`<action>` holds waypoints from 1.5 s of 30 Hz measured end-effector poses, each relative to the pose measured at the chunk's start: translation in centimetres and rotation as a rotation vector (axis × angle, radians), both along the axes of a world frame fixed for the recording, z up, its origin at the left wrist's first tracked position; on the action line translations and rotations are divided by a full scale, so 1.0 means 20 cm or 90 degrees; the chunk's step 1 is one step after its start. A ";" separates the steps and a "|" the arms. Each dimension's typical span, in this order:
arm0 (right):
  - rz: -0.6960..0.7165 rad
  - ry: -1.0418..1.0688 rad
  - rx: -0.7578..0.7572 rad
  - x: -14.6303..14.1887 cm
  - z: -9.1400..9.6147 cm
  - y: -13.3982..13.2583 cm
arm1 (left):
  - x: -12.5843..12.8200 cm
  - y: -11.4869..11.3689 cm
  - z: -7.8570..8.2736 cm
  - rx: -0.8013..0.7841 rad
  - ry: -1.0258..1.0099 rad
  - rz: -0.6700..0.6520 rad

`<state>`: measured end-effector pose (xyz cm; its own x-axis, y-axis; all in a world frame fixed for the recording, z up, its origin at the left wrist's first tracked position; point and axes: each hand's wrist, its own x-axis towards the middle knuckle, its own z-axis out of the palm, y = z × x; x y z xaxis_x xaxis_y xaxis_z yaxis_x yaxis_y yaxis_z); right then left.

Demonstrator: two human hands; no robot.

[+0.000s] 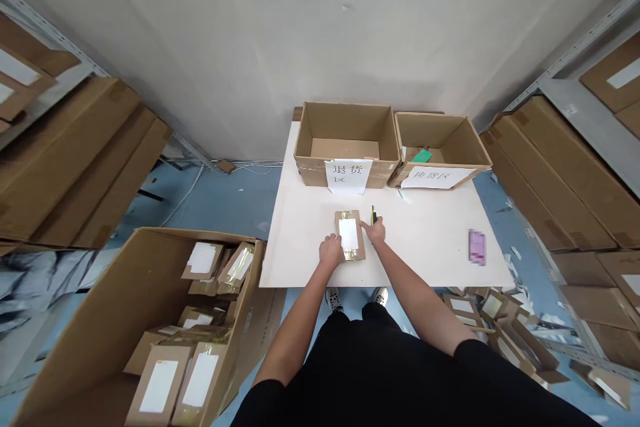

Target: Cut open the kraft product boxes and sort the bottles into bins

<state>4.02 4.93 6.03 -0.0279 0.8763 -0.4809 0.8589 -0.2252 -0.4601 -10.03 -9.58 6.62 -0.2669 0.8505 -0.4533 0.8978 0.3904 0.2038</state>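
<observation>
A small cardboard box point(349, 237) with a white label and shiny tape lies flat on the white table point(310, 213). My left hand point(332, 251) grips its left side near the front, fingers curled against the edge. At the box's right side is my right hand point(375, 231), its thumb reaching to the cardboard. A black and yellow utility knife point(373, 215) points away from me out of that hand, which is closed around it. Whether its blade is out is too small to tell.
Two open cartons with paper signs, a larger one point(310, 172) and a smaller one point(475, 175), stand at the back. A blurred purple item point(477, 247) lies at right. A big carton point(75, 347) of parcels stands left; opened boxes point(530, 347) litter the floor at right.
</observation>
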 end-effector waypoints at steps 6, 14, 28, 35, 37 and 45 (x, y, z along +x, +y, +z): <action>0.036 -0.021 -0.030 0.17 -0.10 -0.38 | -0.15 0.12 -0.04 0.017 -0.060 -0.231; 0.041 -0.095 -0.012 0.09 -0.06 -0.09 | 0.05 0.10 -0.10 0.030 0.045 0.008; 0.045 0.149 -0.148 0.47 0.01 -0.18 | 0.14 0.11 -0.24 0.052 -0.035 -0.031; 0.103 0.145 -0.142 0.39 -0.02 -0.09 | 0.14 0.11 -0.26 0.055 -0.029 -0.028; 0.127 0.141 -0.147 0.39 -0.03 -0.06 | 0.14 0.11 -0.25 0.055 -0.029 -0.027; 0.184 0.094 -0.127 0.50 -0.05 -0.18 | 0.15 0.09 -0.25 0.059 -0.013 -0.027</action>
<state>14.12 1.34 4.96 -0.3417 0.7113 -0.6143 0.8281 -0.0812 -0.5547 -6.94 -7.72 1.71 -0.2220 0.8992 -0.3770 0.9082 0.3314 0.2555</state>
